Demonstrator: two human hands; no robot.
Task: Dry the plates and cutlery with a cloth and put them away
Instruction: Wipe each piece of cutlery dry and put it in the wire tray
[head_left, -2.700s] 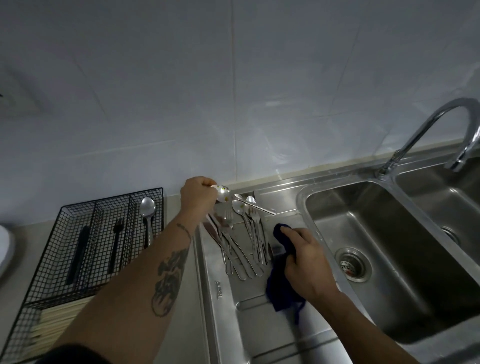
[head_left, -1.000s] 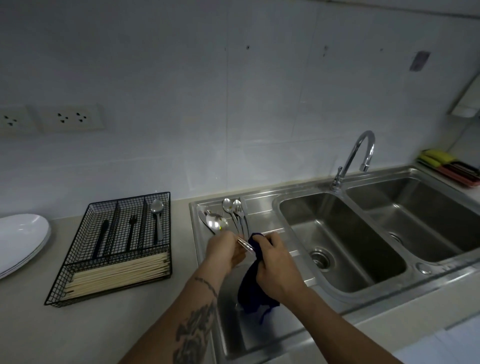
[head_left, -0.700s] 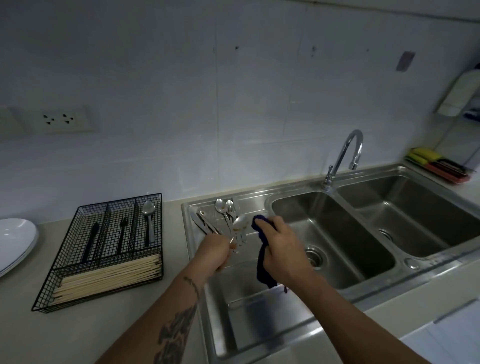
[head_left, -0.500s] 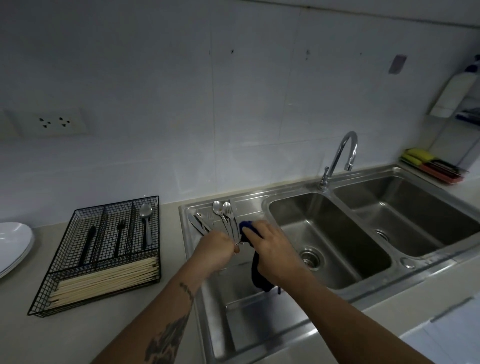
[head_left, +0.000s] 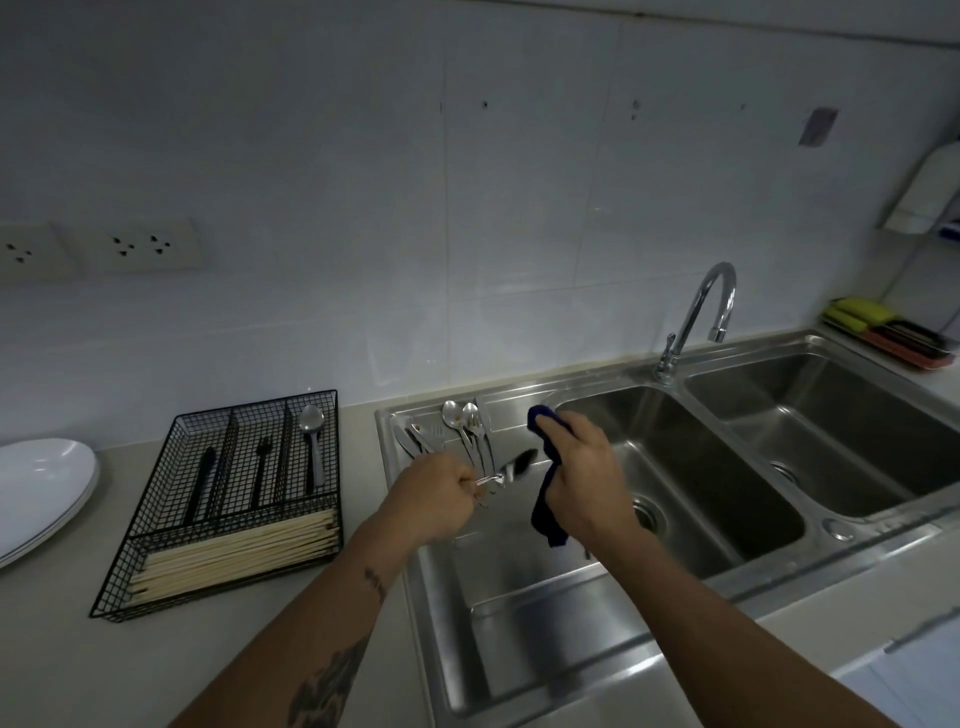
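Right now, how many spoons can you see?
4 spoons: one in the black wire tray, two on the drainboard, one blurred in the left hand. More may hide in the cutlery pile.

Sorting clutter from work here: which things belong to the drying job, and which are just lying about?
Job: left hand holding blurred steel spoon; right hand gripping dark blue cloth; black wire cutlery tray; white plates.

Lying about: chrome tap; yellow sponges.

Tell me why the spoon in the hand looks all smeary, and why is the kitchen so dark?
In the head view, the spoon held by the left hand is motion-blurred, while the cutlery on the drainboard stays sharp; the room is dim, with one pale bright patch on the wall tiles; the wide lens bends the counter edge and sink.
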